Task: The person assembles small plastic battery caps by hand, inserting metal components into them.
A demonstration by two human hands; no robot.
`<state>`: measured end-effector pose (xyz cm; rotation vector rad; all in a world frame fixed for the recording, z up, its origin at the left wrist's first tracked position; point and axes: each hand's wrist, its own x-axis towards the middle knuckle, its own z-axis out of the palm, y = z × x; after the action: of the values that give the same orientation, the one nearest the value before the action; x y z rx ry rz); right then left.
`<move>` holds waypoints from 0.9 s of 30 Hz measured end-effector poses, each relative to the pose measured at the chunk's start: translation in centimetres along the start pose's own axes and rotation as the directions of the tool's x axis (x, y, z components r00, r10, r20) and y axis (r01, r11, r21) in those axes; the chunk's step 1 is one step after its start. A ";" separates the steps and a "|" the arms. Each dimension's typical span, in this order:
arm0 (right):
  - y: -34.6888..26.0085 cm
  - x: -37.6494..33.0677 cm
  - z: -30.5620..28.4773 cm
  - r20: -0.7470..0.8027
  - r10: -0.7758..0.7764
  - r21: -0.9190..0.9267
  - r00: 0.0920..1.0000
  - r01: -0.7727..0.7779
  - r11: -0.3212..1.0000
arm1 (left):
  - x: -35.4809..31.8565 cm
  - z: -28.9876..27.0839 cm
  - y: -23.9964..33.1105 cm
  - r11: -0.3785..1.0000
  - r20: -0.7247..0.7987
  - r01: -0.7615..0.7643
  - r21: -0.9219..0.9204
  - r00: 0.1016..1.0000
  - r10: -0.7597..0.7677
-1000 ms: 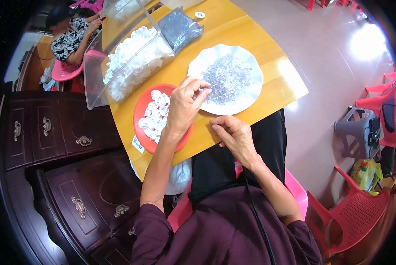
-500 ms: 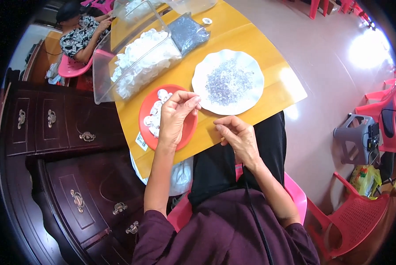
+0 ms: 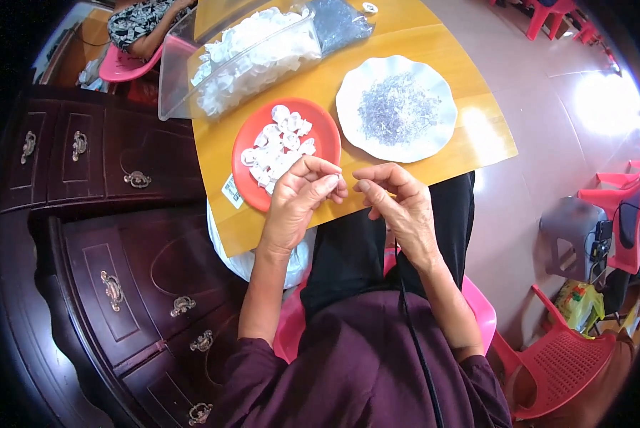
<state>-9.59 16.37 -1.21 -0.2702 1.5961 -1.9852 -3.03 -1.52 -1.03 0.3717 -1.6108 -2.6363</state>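
- The left hand (image 3: pixel 297 203) hovers over the near edge of the yellow tabletop (image 3: pixel 470 135), its grip pinched together on a small white piece (image 3: pixel 336 175) at the fingertips
- The right hand (image 3: pixel 398 207) sits just beside it, finger and thumb pressed together; whether anything lies between them is too small to tell
- A red plate (image 3: pixel 323 132) of white plastic caps (image 3: pixel 277 150) lies just beyond the left hand
- A white plate (image 3: pixel 348 93) with a heap of tiny grey parts (image 3: pixel 397 110) stands beside it, to the right
- A clear bag (image 3: pixel 173 93) of white caps lies farther back
- Dark wooden drawers (image 3: pixel 113 235) stand at the left
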 end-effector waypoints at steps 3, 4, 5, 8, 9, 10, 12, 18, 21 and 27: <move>0.2 0.0 0.4 0.020 0.012 -0.024 1.000 -0.011 1.000 | -0.7 0.5 -0.3 0.990 -0.034 -0.004 0.141 0.999 0.009; 0.2 -0.1 0.5 0.021 0.016 -0.026 1.000 -0.015 1.000 | -0.9 0.7 -0.3 0.988 -0.058 -0.008 0.156 0.998 0.018; 0.1 -0.1 0.6 0.030 -0.001 -0.078 1.000 0.003 0.997 | -1.2 0.8 -0.3 0.985 -0.084 -0.014 0.172 0.996 0.029; 0.0 -0.2 0.5 0.077 -0.056 -0.234 0.995 0.073 0.970 | -1.9 0.6 -0.6 0.932 -0.051 -0.077 0.354 0.994 0.101; -0.1 -0.3 0.4 0.114 -0.094 -0.334 0.989 0.128 0.934 | -2.1 0.5 -0.5 0.932 -0.053 -0.075 0.354 0.994 0.100; -0.1 -0.3 0.5 0.114 -0.092 -0.334 0.989 0.126 0.934 | -2.5 0.5 -0.4 0.873 -0.027 -0.076 0.482 0.994 0.102; -0.1 -0.3 0.5 0.189 -0.187 -0.450 0.964 0.254 0.856 | -2.8 0.2 -0.2 0.796 0.000 -0.078 0.600 0.995 0.098; 0.3 -0.3 0.2 0.236 -0.086 -0.523 0.968 0.201 0.828 | -3.0 0.0 0.6 0.668 0.038 -0.090 0.739 0.995 0.092; 0.8 -0.4 0.0 0.124 -0.060 -0.462 0.990 0.111 0.880 | -2.0 -0.5 1.2 0.524 0.067 -0.147 0.839 0.983 0.169; 0.6 0.0 -0.6 -0.039 0.185 -0.036 0.982 -0.186 0.982 | 2.2 -1.9 1.9 -0.087 0.193 -0.173 0.981 0.853 0.485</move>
<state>-9.75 16.81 -1.93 -0.0969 1.6217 -1.8273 -4.96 -4.35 -0.60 0.1608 -2.6949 -0.5267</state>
